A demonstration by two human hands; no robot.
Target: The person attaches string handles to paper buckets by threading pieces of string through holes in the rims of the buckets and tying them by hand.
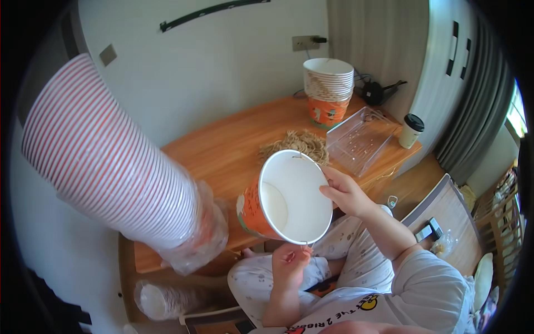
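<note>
A large paper bucket [303, 195], white inside and orange with green outside, is tilted in front of me with its mouth facing up toward me. My right hand [346, 193] grips its right rim, thumb inside and fingers behind the wall. Below the rim's near edge, my left hand [289, 266] is closed in a pinch, its fingertips next to a small thin brownish piece at the rim; what they hold is too small to make out. Another short brown strand shows at the far rim. Behind the bucket lies a pile of brown twine [300, 146] on the table.
A tall plastic-wrapped stack of paper buckets [122, 161] leans at left. On the wooden table [217, 145] stand nested orange buckets [328, 92], a clear acrylic tray [361, 139] and a lidded paper cup [411, 131]. Wrapped cups [161, 298] lie below, left.
</note>
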